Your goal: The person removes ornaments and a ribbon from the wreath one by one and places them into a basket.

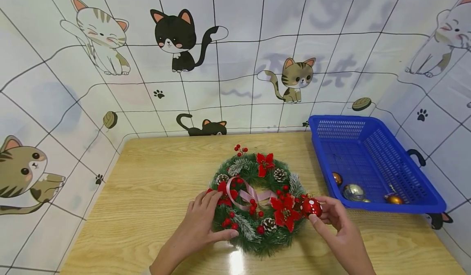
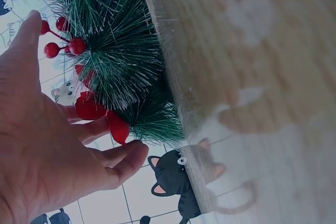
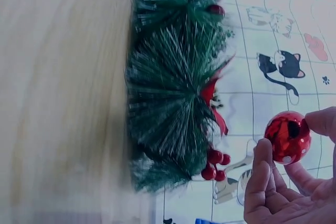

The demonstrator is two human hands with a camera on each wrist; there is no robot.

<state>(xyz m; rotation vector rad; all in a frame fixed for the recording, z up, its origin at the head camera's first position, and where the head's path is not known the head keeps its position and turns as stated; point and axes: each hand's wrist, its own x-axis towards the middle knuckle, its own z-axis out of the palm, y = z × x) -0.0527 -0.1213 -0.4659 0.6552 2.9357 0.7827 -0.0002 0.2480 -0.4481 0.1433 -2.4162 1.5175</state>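
A green Christmas wreath (image 1: pixel 263 242) lies on the table, dressed with red poinsettias (image 1: pixel 285 213), berries, pinecones (image 1: pixel 280 175) and a pink ribbon (image 1: pixel 251 193). My left hand (image 1: pixel 201 220) rests at its left side, thumb and fingers spread; in the left wrist view the fingers (image 2: pixel 123 163) are by red petals (image 2: pixel 119 127). My right hand (image 1: pixel 340 226) pinches a shiny red bauble (image 1: pixel 311 207) with white dots at the wreath's right edge. In the right wrist view the bauble (image 3: pixel 287 137) sits between thumb and fingertips, above the level of the green needles (image 3: pixel 168 93).
A blue plastic basket (image 1: pixel 390 206) stands at the right of the wooden table (image 1: pixel 147 193). Inside it lie a clear-and-gold bauble (image 1: pixel 354 192), an orange-gold one (image 1: pixel 394 199) and a brown one (image 1: pixel 337 178). Cat-patterned cloth (image 1: pixel 239 62) walls the back and sides.
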